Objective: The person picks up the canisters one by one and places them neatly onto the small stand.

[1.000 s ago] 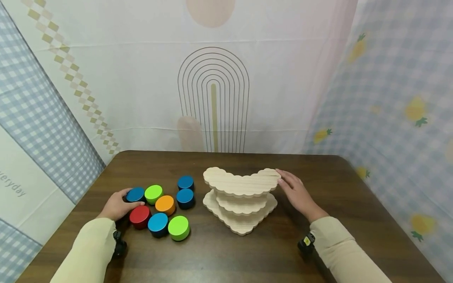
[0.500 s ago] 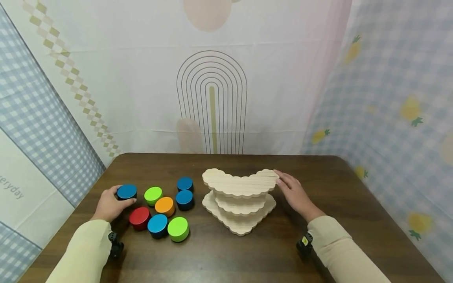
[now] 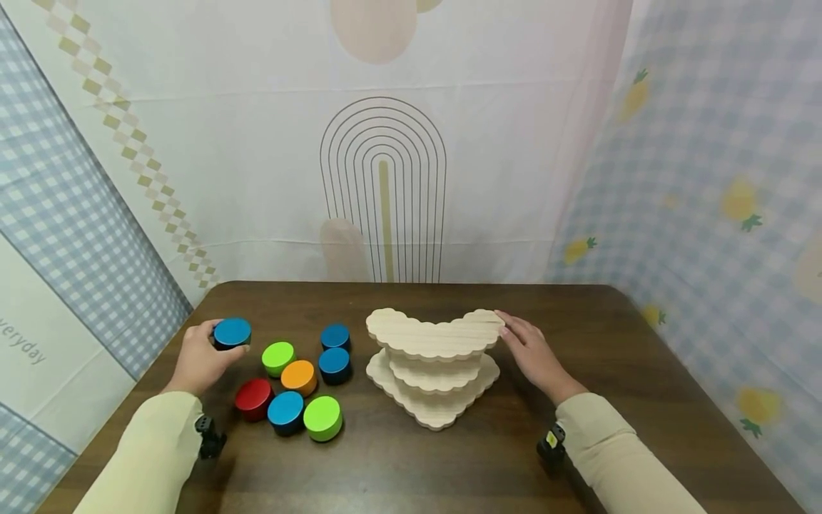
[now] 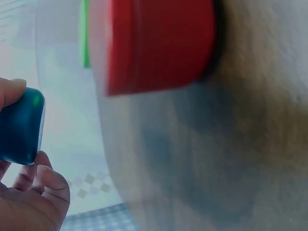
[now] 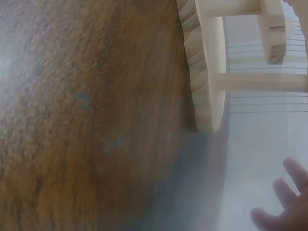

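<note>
Between thumb and fingers my left hand (image 3: 198,363) pinches a small round blue tin (image 3: 232,330) by its sides; in the left wrist view this tin (image 4: 18,127) is held clear of the tabletop. My right hand (image 3: 536,353) rests at the right end of the top tier of a pale wooden tiered stand (image 3: 437,339) with scalloped edges. The right wrist view shows spread fingers (image 5: 285,193) and the stand's lower tier (image 5: 204,72) with a post. A red tin (image 3: 253,398) stands nearest below my left hand, beside a green tin (image 3: 278,358).
An orange tin (image 3: 299,377), another green tin (image 3: 323,417) and several other blue tins (image 3: 285,411) stand upright between my left hand and the stand. The brown table (image 3: 411,471) ends at a patterned cloth backdrop (image 3: 501,178).
My left hand has drawn the blue tin left, out from beside the green and red ones, then raised it off the table. My right hand stays at the stand.
</note>
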Available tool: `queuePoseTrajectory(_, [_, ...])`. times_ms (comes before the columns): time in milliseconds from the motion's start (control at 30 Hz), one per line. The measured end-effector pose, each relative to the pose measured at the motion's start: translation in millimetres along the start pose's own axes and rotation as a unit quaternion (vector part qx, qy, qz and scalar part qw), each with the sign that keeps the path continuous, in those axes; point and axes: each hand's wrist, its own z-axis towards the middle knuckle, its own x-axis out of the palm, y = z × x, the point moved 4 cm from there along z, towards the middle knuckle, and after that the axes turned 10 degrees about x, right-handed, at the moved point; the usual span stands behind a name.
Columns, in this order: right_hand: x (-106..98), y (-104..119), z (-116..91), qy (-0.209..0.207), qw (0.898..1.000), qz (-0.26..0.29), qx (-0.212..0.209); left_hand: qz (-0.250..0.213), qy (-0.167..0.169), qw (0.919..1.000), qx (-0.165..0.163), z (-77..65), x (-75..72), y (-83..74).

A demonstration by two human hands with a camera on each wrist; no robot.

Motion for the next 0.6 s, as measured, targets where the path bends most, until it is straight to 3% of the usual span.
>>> queuePoseTrajectory(600, [0.7, 2.0, -1.1, -0.003, 1.000, 0.000, -0.003, -0.035, -0.002, 0.9991, 0.024, 13.4, 8.6, -63.9])
